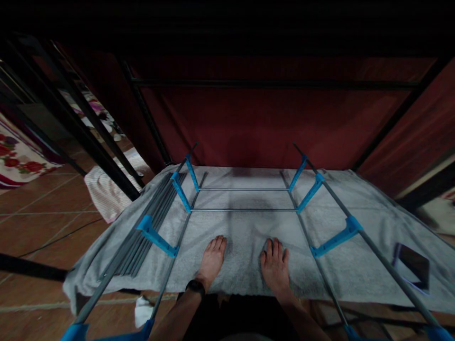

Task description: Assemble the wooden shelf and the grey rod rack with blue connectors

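My left hand lies flat on the grey cloth, fingers stretched out and holding nothing. To its right my right hand also rests palm down on the cloth, its fingers a little apart. Around both hands stands a partly built rack: two side frames of grey metal tubes joined by blue plastic brackets. Two thin crossbars link the side frames beyond my fingertips. Left of my left hand, another blue bracket joins the left frame's tubes. Neither hand touches the rack.
Several loose grey tubes lie side by side on the cloth at the left. A phone rests at the right. A dark red panel closes the back. Black metal posts stand at the left, near a striped cloth.
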Action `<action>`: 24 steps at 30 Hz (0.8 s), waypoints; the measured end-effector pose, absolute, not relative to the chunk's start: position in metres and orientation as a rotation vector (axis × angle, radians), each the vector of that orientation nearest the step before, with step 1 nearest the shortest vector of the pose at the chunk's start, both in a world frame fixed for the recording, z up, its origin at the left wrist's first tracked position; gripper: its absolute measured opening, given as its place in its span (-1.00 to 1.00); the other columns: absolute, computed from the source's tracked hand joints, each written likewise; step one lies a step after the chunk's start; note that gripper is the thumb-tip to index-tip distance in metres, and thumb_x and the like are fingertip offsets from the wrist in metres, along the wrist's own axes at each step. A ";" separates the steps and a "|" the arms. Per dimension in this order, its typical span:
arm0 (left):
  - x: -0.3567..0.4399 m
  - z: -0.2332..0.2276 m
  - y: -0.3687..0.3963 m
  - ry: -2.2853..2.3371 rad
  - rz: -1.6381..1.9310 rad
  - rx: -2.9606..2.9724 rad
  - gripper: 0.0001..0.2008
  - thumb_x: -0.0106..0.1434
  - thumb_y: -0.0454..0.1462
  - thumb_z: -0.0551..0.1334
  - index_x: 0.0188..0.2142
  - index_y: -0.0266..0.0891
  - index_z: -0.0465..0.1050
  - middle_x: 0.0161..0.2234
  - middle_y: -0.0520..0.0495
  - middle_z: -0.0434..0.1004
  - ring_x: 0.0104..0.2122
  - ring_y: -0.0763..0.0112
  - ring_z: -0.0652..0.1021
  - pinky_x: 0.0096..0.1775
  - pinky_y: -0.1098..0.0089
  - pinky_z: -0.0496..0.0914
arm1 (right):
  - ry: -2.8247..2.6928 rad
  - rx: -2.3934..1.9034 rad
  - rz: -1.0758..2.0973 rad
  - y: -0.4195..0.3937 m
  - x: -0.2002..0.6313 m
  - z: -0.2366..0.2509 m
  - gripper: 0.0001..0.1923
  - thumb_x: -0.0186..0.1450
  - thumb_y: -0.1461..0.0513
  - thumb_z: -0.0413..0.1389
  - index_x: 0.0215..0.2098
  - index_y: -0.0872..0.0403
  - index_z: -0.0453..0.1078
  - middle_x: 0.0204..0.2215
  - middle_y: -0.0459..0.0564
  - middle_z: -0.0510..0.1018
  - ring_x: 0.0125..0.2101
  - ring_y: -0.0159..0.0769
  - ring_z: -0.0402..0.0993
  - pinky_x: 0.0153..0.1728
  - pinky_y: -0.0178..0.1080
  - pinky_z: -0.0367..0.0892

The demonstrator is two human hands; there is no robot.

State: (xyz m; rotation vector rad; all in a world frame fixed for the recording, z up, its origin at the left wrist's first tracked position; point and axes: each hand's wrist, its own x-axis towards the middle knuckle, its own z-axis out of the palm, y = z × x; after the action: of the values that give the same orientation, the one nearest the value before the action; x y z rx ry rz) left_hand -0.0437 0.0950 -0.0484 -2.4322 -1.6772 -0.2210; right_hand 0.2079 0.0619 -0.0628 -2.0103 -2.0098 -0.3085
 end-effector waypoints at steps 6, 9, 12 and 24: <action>-0.043 -0.050 0.097 -1.695 -0.249 -2.430 -0.51 0.28 -0.51 -0.04 0.12 -0.26 0.40 0.14 -0.20 0.47 0.14 0.23 0.47 0.15 0.16 0.38 | -2.035 -2.026 -0.350 0.064 0.208 -0.066 -0.49 0.40 0.25 -0.13 0.26 0.25 0.29 0.27 0.39 0.26 0.27 0.12 0.14 0.20 0.31 -0.02; -0.044 -0.051 0.096 -1.698 -0.267 -2.437 -0.52 0.28 -0.51 -0.03 0.12 -0.27 0.39 0.15 -0.21 0.46 0.14 0.22 0.46 0.15 0.15 0.37 | -2.047 -2.007 -0.348 0.062 0.209 -0.066 -0.52 0.41 0.26 -0.14 0.22 0.21 0.34 0.28 0.36 0.26 0.28 0.11 0.14 0.20 0.31 -0.03; -0.044 -0.052 0.095 -1.707 -0.269 -2.452 -0.52 0.29 -0.51 -0.03 0.14 -0.30 0.37 0.16 -0.23 0.44 0.16 0.21 0.45 0.17 0.14 0.35 | -2.047 -1.993 -0.331 0.061 0.210 -0.065 -0.52 0.41 0.25 -0.14 0.21 0.18 0.36 0.26 0.34 0.30 0.27 0.11 0.15 0.21 0.30 -0.01; -0.038 -0.042 0.090 -1.723 -0.088 -2.520 -0.44 0.27 -0.51 -0.04 0.24 -0.34 0.29 0.22 -0.30 0.37 0.23 0.11 0.36 0.21 0.08 0.27 | -2.080 -1.896 -0.334 0.059 0.215 -0.060 -0.54 0.38 0.23 -0.11 0.14 0.13 0.44 0.20 0.33 0.38 0.22 0.14 0.25 0.19 0.27 0.04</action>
State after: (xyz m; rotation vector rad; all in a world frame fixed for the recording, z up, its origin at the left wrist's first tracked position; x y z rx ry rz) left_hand -0.0376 0.0904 -0.0423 -2.5195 -1.7228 -0.0879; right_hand 0.2151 0.0592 -0.0601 -1.8961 -2.0802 -0.3343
